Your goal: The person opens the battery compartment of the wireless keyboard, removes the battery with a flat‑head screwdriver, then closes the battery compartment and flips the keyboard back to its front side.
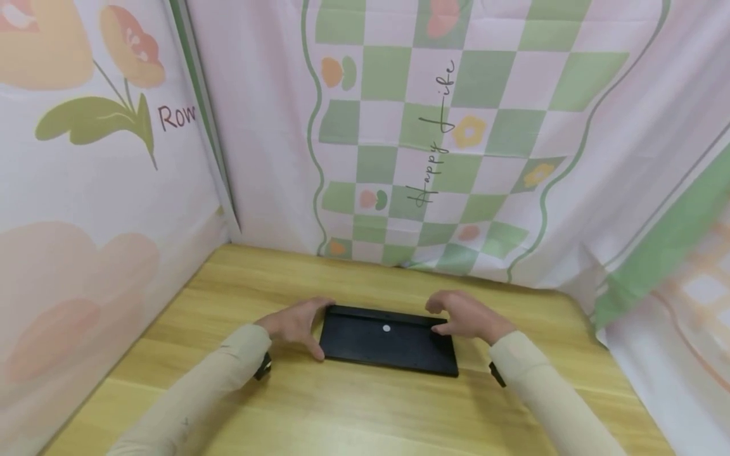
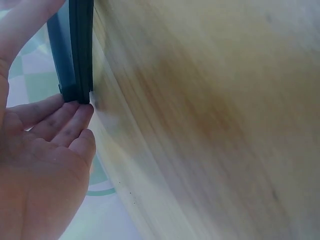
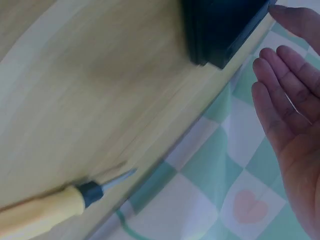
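Note:
On the wooden table lies a flat black rectangular panel, with a raised strip along its far edge and a small white round spot. My left hand spans its left end, thumb at the near corner and fingers at the far one. In the left wrist view, the fingertips touch the panel's end. My right hand is at the far right corner, its thumb tip right at the panel. Its other fingers stand apart from the panel, loosely extended in the right wrist view.
A screwdriver with a yellow handle and black collar lies on the table in the right wrist view. The wooden table meets a green-and-white checked curtain behind and a flowered curtain on the left.

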Available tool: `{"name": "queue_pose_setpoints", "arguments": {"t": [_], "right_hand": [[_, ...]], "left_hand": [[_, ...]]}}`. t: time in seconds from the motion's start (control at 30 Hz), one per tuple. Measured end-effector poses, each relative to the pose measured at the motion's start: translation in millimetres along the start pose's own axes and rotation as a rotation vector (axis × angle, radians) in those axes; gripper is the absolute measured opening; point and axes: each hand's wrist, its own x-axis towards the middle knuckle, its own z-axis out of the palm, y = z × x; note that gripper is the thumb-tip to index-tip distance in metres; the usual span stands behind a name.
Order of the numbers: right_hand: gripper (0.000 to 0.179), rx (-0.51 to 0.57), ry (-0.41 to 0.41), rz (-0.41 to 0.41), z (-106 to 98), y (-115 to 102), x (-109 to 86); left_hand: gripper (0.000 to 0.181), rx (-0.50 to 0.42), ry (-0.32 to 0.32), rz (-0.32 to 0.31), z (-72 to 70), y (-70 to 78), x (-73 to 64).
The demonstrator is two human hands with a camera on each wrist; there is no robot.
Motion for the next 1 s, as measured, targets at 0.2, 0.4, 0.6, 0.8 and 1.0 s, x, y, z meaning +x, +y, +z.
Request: {"name": "queue_pose_setpoints", "arguments": {"t": [0.2,0.4,0.6,0.8,1.0], "right_hand": [[0.021,-0.026,0.008,-0.062,7.7,0.6,14.9],[0.016,-0.002,-0.009,-0.054,11.3,1.6,20.8],[0.015,-0.04,-0.005,-0.071,10.2,2.7,27.7],[0.019,-0.017,-0.1,0.016,-0.1,-1.1,40.1],[0.01,0.257,-0.26,0.267,-7.6,-6.4,51.8]], "left_hand": [[0.124,0.002,-0.012,0.004,-0.8,2.2,-1.3],[0.123,-0.002,-0.015,-0.006,-0.7,4.4,-2.2],[0.122,0.003,-0.016,-0.009,-2.4,5.3,-2.8],[0.122,0.015,-0.021,-0.01,-4.9,5.2,-2.5],[0.124,0.011,-0.027,-0.014,-4.9,4.0,-1.2]]}}
